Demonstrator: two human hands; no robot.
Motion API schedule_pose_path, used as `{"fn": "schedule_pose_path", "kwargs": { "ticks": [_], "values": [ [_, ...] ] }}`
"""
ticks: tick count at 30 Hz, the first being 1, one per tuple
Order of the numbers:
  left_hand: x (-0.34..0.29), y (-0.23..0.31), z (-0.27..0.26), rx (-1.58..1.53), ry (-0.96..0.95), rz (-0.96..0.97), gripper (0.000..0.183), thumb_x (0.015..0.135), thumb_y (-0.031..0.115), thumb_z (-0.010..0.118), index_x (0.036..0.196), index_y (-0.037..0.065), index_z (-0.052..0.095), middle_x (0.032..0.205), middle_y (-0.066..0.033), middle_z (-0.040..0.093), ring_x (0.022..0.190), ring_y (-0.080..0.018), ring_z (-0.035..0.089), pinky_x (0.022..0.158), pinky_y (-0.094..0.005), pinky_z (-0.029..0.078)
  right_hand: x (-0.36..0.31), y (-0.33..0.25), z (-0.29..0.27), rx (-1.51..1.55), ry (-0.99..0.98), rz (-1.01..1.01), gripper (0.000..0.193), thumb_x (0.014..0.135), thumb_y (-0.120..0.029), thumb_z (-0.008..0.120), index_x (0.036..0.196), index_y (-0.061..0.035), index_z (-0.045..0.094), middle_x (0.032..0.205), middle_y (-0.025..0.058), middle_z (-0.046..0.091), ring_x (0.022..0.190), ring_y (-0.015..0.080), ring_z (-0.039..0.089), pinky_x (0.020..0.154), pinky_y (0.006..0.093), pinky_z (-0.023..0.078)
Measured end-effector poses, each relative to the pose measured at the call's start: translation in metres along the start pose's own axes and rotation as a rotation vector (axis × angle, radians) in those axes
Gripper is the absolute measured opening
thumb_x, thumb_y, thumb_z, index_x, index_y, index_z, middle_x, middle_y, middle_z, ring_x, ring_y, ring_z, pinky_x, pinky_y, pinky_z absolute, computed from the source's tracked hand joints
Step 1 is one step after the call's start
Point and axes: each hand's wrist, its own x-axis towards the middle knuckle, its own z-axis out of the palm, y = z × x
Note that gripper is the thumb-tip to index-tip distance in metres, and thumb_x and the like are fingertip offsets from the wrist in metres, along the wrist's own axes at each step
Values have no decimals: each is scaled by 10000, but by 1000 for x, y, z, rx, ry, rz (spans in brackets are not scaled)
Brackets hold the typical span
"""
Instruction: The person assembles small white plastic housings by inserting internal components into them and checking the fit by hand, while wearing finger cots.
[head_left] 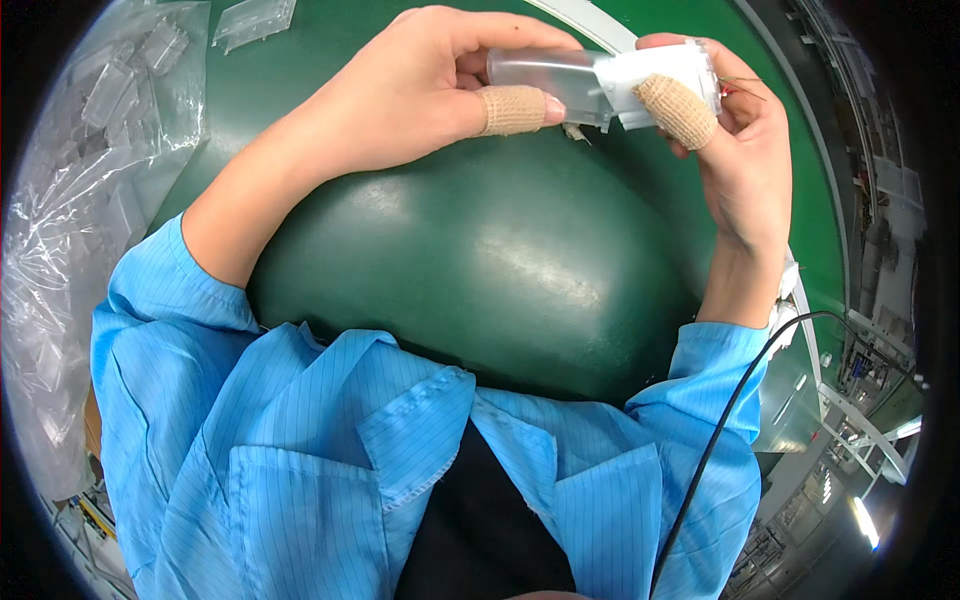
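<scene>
Above the far part of the green table, my left hand [440, 95] grips a clear plastic housing [550, 75] between its fingers and thumb. My right hand [735, 130] is closed on a white plastic part [640, 78], from whose right end thin wires [738, 88] stick out. The two pieces meet end to end, the white one apparently partly inside the clear one; how deep it sits I cannot tell. Tan finger covers wrap both thumbs. Just below the joint shows a small pale scrap [576, 131].
At the left lies a large clear plastic bag [70, 250] with several clear housings in it. Another clear housing [252, 22] rests on the green table [430, 260] near the bag. A black cable [715, 440] runs past my right sleeve. A white-edged green belt or surface [800, 130] curves along the far right.
</scene>
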Motion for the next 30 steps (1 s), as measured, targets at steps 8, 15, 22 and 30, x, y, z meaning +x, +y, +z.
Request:
{"fn": "schedule_pose_path", "kwargs": {
  "ticks": [8, 15, 22, 30],
  "values": [
    [2, -29, -12, 159, -115, 361, 391, 885, 43, 635, 1254, -26, 525, 1009, -50, 640, 888, -68, 576, 763, -217, 488, -1, -2, 11, 33, 84, -33, 354, 824, -53, 633, 1146, 78, 568, 1036, 116, 655, 715, 99, 593, 618, 212, 482],
    [4, 0, -6, -281, -17, -130, 381, 879, 50, 644, 1244, -6, 548, 934, -19, 633, 795, -48, 562, 696, -191, 462, 2, 22, 0, 313, 93, 89, 368, 835, -89, 669, 1154, 67, 570, 991, 113, 652, 743, 118, 602, 666, 220, 483],
    [6, -22, -14, 66, -134, 335, 385, 879, 53, 645, 1247, -5, 549, 916, -11, 639, 797, -51, 570, 693, -200, 463, -1, 29, 24, 35, 315, -246, 405, 822, -28, 681, 1189, 68, 538, 1042, 88, 635, 916, 131, 609, 813, 250, 484],
    [-4, 12, 11, -224, 219, -305, 503, 829, 87, 689, 1287, 2, 501, 1047, -79, 637, 909, -136, 609, 811, -267, 491, 2, 33, 24, 489, 60, 106, 256, 911, -201, 597, 1078, -18, 533, 932, 15, 562, 755, 94, 467, 591, 241, 368]
  ]
}}
